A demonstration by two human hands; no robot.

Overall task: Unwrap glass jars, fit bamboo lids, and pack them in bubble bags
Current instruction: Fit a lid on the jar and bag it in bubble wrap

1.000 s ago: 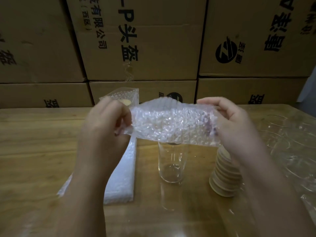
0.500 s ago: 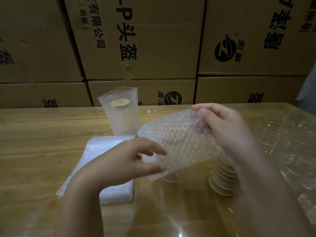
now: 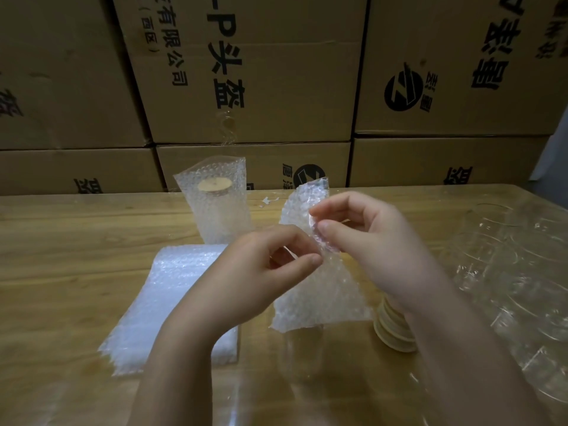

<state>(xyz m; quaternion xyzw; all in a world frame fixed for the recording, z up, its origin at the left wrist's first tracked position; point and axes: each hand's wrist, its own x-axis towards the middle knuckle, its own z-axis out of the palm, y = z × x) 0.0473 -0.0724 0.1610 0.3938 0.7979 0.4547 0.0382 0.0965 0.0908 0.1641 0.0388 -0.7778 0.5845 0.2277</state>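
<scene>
Bubble bag (image 3: 319,290) | left hand (image 3: 255,272), right hand (image 3: 378,250): fingers pinching one edge | above table (image 3: 61,256)

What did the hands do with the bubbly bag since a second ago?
The bubble bag was stretched sideways between both hands; now it hangs upright. The left hand let go halfway through, dropped, and now pinches the bag's edge again beside the right hand, which kept its grip. The packed jar, the pile of bags and the bamboo lids stayed put.
</scene>
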